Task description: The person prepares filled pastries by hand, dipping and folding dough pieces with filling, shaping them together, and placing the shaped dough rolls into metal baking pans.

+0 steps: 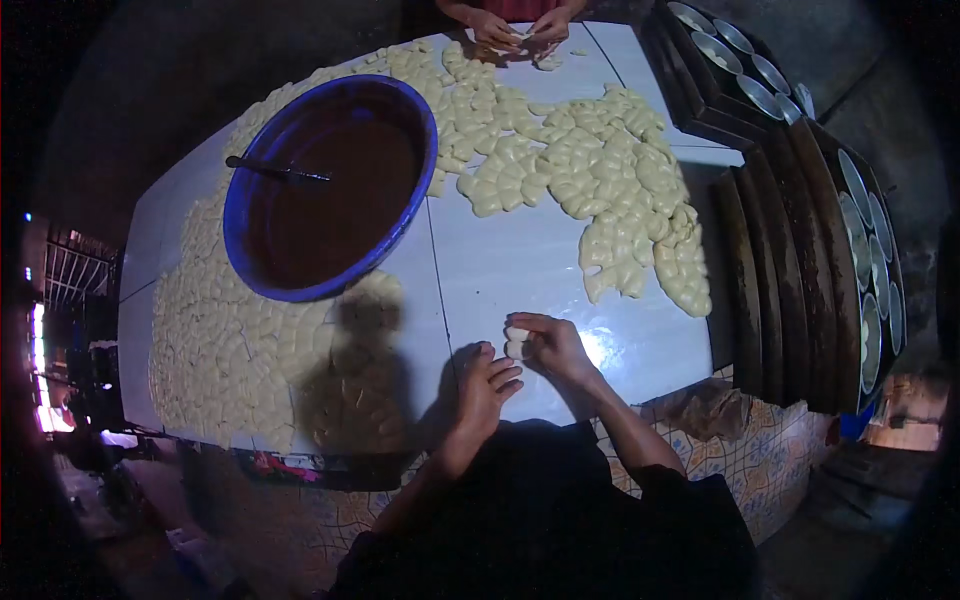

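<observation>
Near the table's front edge, my right hand (560, 350) pinches a small pale piece of dough (517, 343), which looks like two joined lumps, between thumb and fingers. Just left of it, my left hand (484, 396) has its fingers apart, slightly curled and turned toward the dough, with nothing in it. Many similar flattened dough pieces (610, 170) lie in a joined sheet beyond my right hand. Another wide spread of dough pieces (230, 350) covers the left side of the white tiled table (500, 265).
A large blue basin (290, 293) with a brown mass (350, 205) and a dark-handled utensil (275, 171) stands left of centre. Across the table, another person's hands (520, 32) hold dough. Stacked dark trays (790, 270) with round metal tins (868, 345) stand at the right edge.
</observation>
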